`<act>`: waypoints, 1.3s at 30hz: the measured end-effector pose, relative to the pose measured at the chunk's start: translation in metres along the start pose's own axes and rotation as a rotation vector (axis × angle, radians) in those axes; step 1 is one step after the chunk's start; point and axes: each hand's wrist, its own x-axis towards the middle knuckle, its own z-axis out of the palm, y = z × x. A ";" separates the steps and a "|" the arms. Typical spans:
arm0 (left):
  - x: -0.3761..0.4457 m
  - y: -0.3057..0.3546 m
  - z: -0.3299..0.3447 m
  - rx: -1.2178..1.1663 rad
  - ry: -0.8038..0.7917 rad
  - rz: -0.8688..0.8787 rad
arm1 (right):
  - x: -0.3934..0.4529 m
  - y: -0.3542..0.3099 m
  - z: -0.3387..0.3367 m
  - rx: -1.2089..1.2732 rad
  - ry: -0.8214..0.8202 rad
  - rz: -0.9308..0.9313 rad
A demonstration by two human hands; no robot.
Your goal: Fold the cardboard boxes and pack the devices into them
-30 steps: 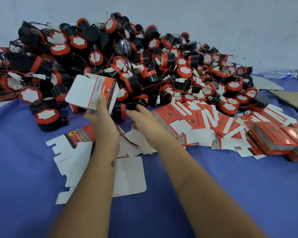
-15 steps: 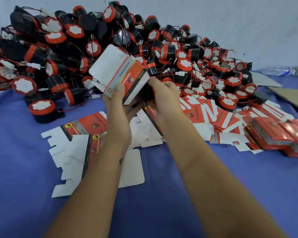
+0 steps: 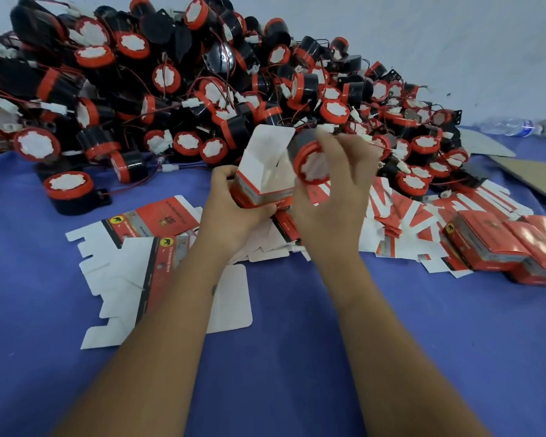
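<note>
Head camera view, looking down at a blue cloth-covered table (image 3: 297,357). In the centre of the frame, the left hand (image 3: 234,212) curls its fingers around the base of a folded red-and-white cardboard box (image 3: 262,171), whose white top flaps stand open. Just to its right, the right hand (image 3: 331,197) grasps a black device with a red rim (image 3: 311,162), held at the box's mouth, not yet inside by the look of it.

Progress appears early. A few closed red boxes (image 3: 498,244) sit at the right edge, seemingly packed. A large heap of loose devices (image 3: 202,83) fills the upper left and centre, and flat unfolded boxes (image 3: 133,257) lie at lower left and in a spread behind the hands.

The box interior is hidden. The device's wire is lost among the heap. Printed lettering is too blurred to read. A plastic bottle (image 3: 514,127) lies at the upper right.
</note>
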 end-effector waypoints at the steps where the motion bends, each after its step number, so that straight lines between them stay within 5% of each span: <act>1: 0.000 0.000 -0.001 0.013 -0.015 0.015 | -0.004 0.001 0.000 -0.083 -0.045 -0.018; 6: -0.004 0.001 -0.001 0.006 -0.069 0.051 | -0.014 0.003 0.002 -0.270 -0.261 -0.071; 13: -0.007 0.003 0.000 0.027 -0.115 0.034 | -0.018 0.003 0.005 -0.098 -0.472 0.000; 18: -0.006 0.000 0.002 0.082 -0.128 0.006 | -0.022 0.004 0.005 -0.211 -0.582 0.046; 24: -0.006 -0.001 0.002 0.048 -0.076 -0.037 | -0.021 0.003 0.005 -0.247 -0.344 0.012; 31: -0.001 -0.004 -0.005 0.015 -0.112 -0.047 | -0.008 0.002 -0.003 0.286 0.086 0.562; 34: 0.000 -0.004 -0.006 -0.006 -0.178 -0.072 | 0.002 0.004 -0.008 0.378 0.041 0.663; 39: -0.001 -0.001 -0.007 -0.078 -0.199 -0.118 | 0.007 -0.003 -0.016 0.569 -0.164 0.580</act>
